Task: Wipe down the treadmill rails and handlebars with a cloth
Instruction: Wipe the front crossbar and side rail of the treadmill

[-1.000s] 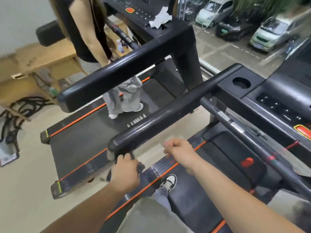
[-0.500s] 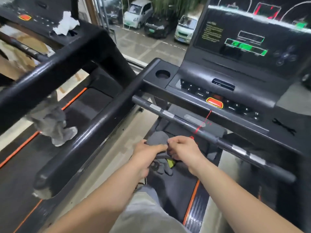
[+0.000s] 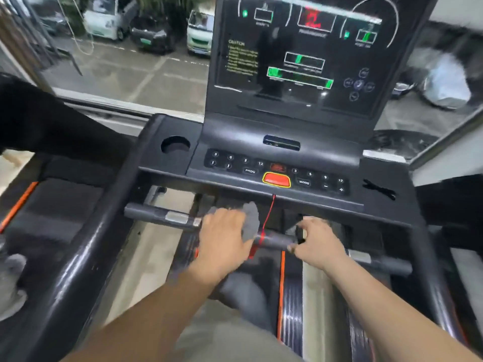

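A black front handlebar [image 3: 156,215] runs across the treadmill below the console. My left hand [image 3: 224,236] lies over the bar's middle and holds a grey cloth [image 3: 251,220] against it; the cloth sticks up past my fingers. My right hand [image 3: 317,241] grips the same bar just to the right, with its thumb hooked under. The left side rail [image 3: 86,246] slopes down toward me; the right side rail [image 3: 433,270] is partly out of frame. The bar under both hands is hidden.
The console [image 3: 277,176] with buttons, a red stop key and a tall display [image 3: 300,56] stands right behind the bar. A red safety cord [image 3: 269,212] hangs between my hands. A cup hole [image 3: 175,145] sits at the console's left. Another treadmill [image 3: 39,118] stands to the left.
My view swung from the left side rail to the console. Both hands, first low at the rail's end, rose with the cloth and now rest on the front handlebar.
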{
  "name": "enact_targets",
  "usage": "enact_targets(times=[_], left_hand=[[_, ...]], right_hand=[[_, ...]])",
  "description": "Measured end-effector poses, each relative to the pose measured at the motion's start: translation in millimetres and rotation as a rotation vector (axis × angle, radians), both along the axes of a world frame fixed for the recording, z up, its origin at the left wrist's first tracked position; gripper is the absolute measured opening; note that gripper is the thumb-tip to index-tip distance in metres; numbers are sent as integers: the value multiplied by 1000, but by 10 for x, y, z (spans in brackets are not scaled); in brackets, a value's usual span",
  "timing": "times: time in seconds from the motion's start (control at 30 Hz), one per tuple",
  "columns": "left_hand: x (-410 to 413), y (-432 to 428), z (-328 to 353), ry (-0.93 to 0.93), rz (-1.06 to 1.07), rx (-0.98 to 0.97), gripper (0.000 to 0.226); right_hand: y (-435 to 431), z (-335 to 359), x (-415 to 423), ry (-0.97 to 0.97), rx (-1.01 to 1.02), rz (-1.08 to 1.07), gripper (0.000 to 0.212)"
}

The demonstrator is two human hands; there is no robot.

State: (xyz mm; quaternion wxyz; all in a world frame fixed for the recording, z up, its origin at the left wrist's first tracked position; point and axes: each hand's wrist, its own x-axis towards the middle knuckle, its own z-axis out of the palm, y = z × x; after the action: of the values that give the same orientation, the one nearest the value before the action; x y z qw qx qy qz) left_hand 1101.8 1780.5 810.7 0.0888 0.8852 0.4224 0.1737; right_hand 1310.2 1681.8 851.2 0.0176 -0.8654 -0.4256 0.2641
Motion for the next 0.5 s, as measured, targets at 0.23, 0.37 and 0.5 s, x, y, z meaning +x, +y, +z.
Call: enact_targets(times=[0.23, 0.37, 0.5], left_hand=[[328, 599, 52, 314, 69, -518, 51], [393, 388, 157, -156, 251, -503, 49], [746, -351, 334, -273, -102, -65, 28]], right_hand=[[-108, -42, 319, 121, -88, -16, 63], [-288, 8, 606, -61, -183, 84, 60], [-417, -28, 839, -84, -174, 56, 43]])
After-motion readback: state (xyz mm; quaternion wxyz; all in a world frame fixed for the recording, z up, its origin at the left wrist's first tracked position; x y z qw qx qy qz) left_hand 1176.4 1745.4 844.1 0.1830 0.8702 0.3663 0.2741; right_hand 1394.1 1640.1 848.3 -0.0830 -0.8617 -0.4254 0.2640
